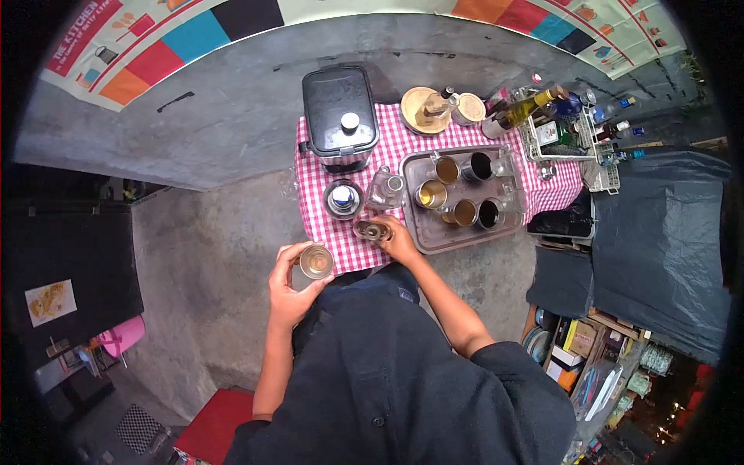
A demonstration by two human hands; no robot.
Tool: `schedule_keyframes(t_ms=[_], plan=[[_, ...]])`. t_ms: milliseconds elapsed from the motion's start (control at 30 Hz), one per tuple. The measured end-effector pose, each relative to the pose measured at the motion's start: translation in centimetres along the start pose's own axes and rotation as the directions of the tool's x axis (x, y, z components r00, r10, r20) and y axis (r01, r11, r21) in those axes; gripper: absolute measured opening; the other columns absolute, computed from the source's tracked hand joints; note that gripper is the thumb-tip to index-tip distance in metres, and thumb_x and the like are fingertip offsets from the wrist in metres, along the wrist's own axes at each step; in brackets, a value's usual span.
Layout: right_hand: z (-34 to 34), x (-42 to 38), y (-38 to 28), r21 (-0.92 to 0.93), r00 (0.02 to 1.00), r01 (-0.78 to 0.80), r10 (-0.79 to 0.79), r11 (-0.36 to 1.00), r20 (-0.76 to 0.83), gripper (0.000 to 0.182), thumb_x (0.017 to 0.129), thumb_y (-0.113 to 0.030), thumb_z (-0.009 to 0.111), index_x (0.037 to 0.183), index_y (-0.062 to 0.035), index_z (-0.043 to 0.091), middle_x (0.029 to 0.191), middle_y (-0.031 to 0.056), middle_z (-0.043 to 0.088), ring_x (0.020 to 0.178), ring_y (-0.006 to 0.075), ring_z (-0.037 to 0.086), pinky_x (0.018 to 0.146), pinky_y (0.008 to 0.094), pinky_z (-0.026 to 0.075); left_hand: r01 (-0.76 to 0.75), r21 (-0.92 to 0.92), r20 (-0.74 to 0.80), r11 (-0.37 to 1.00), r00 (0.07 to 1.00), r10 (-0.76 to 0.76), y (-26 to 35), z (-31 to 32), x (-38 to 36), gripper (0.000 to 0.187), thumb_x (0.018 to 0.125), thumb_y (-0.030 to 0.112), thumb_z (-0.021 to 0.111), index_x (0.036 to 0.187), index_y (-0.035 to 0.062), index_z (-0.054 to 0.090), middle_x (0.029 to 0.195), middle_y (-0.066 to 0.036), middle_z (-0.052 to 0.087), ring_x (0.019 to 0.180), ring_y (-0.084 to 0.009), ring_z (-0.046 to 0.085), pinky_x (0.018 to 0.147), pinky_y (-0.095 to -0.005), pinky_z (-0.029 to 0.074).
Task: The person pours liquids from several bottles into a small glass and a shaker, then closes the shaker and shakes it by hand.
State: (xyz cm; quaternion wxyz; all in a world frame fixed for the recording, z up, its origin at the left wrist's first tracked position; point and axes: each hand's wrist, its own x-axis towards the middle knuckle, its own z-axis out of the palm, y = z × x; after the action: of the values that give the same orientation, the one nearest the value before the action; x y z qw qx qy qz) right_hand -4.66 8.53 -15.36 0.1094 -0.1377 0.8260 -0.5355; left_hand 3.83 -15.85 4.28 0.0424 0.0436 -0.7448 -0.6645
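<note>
My left hand [291,285] is closed around a clear glass [316,262] with a little pale liquid, held in front of the table's near edge. At that edge, my right hand [397,239] grips a small glass bottle [373,230] on the checked cloth. Just behind it are a clear glass jug [385,190] and a round dark container with a white and blue top [342,198]. To their right lies a brown tray [434,242] bearing several glass mugs of brown and dark drinks and a glass of yellowish liquid [431,194].
A black lidded dispenser [339,105] stands at the table's back left. Behind the tray are a round wooden board [415,99] and a yellowish bottle [527,108]. A white basket of bottles [535,143] sits at the right. A red surface [217,422] is at lower left.
</note>
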Motion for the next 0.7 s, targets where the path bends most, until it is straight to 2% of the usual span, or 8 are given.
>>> schedule_keyframes(t_ms=[167, 333, 367, 400, 467, 500, 600, 700], plan=[[0.3, 0.5, 1.4, 0.114, 0.997, -0.082, 0.081, 0.990, 0.010, 0.053, 0.068, 0.003, 0.069, 0.119, -0.0078, 0.062, 0.115, 0.0139, 0.063, 0.112, 0.0303, 0.060, 0.097, 0.0366, 0.048, -0.025, 0.033, 0.029, 0.999, 0.999, 0.024, -0.1, -0.7, -0.2, 0.060, 0.067, -0.009, 0.074, 0.123, -0.0006, 0.052, 0.117, -0.013, 0.058, 0.118, -0.0264, 0.057, 0.101, -0.0364, 0.045], [-1.6, 1.0, -1.1, -0.077, 0.982, -0.132, 0.141, 0.988, 0.123, 0.062, 0.070, -0.001, 0.072, 0.129, -0.0034, 0.052, 0.120, 0.0188, 0.061, 0.114, 0.0327, 0.059, 0.095, 0.0372, 0.048, -0.007, 0.025, 0.071, 1.000, 0.997, 0.005, 0.2, -0.2, 0.1, 0.060, 0.068, -0.009, 0.074, 0.123, -0.0007, 0.052, 0.118, -0.013, 0.058, 0.118, -0.0264, 0.057, 0.101, -0.0362, 0.045], [-2.2, 1.1, -0.5, -0.180, 0.950, -0.190, 0.227, 0.965, 0.214, 0.074, 0.071, -0.004, 0.074, 0.138, -0.0010, 0.041, 0.129, 0.0217, 0.054, 0.119, 0.0348, 0.055, 0.099, 0.0384, 0.046, -0.012, 0.027, 0.082, 1.000, 0.997, 0.010, 0.3, 0.0, 0.2, 0.060, 0.068, -0.009, 0.074, 0.123, -0.0007, 0.052, 0.118, -0.013, 0.058, 0.119, -0.0264, 0.057, 0.101, -0.0363, 0.045], [-2.9, 0.7, -0.9, -0.180, 0.952, -0.195, 0.230, 0.964, 0.201, 0.074, 0.071, -0.004, 0.074, 0.138, -0.0010, 0.041, 0.129, 0.0217, 0.054, 0.119, 0.0348, 0.055, 0.099, 0.0384, 0.046, -0.017, 0.024, 0.095, 1.000, 0.995, 0.015, 0.4, 0.2, 0.3, 0.060, 0.068, -0.009, 0.074, 0.123, -0.0007, 0.052, 0.118, -0.013, 0.058, 0.119, -0.0264, 0.057, 0.101, -0.0363, 0.045], [-4.4, -0.3, -1.7, -0.377, 0.941, -0.074, 0.190, 0.923, 0.280, 0.084, 0.072, -0.007, 0.076, 0.143, -0.0015, 0.032, 0.138, 0.0234, 0.046, 0.126, 0.0368, 0.049, 0.104, 0.0398, 0.042, -0.007, -0.032, 0.086, 0.999, 0.996, 0.010, 0.7, 0.8, 0.6, 0.060, 0.068, -0.009, 0.074, 0.124, -0.0009, 0.051, 0.118, -0.013, 0.058, 0.117, -0.0253, 0.058, 0.101, -0.0364, 0.046], [-5.5, -0.5, -2.5, -0.372, 0.925, -0.110, 0.231, 0.922, 0.300, 0.086, 0.072, -0.009, 0.076, 0.144, -0.0015, 0.029, 0.142, 0.0236, 0.041, 0.130, 0.0384, 0.043, 0.107, 0.0409, 0.039, -0.008, -0.035, 0.099, 0.999, 0.995, 0.011, 0.7, 1.1, 0.8, 0.060, 0.068, -0.009, 0.074, 0.124, -0.0009, 0.051, 0.118, -0.013, 0.058, 0.117, -0.0253, 0.058, 0.101, -0.0364, 0.046], [-10.5, -1.5, -7.1, -0.354, 0.941, -0.088, 0.194, 0.931, 0.278, 0.086, 0.072, -0.009, 0.075, 0.144, 0.0000, 0.029, 0.140, 0.0234, 0.042, 0.130, 0.0363, 0.043, 0.106, 0.0388, 0.039, 0.003, -0.072, 0.121, 0.997, 0.993, 0.006, 1.1, 2.7, 1.2, 0.061, 0.069, -0.008, 0.074, 0.125, -0.0009, 0.050, 0.119, -0.013, 0.058, 0.115, -0.0241, 0.058, 0.100, -0.0366, 0.046], [-15.4, -2.4, -7.7, -0.405, 0.966, -0.162, 0.228, 0.900, 0.121, 0.080, 0.074, -0.012, 0.076, 0.141, -0.0018, 0.034, 0.133, 0.0204, 0.046, 0.123, 0.0368, 0.049, 0.100, 0.0398, 0.043, 0.082, -0.197, 0.146, 0.977, 0.988, -0.054, 1.9, 5.1, 2.0, 0.062, 0.070, -0.007, 0.074, 0.126, -0.0002, 0.050, 0.120, -0.014, 0.059, 0.114, -0.0237, 0.059, 0.100, -0.0365, 0.046]])
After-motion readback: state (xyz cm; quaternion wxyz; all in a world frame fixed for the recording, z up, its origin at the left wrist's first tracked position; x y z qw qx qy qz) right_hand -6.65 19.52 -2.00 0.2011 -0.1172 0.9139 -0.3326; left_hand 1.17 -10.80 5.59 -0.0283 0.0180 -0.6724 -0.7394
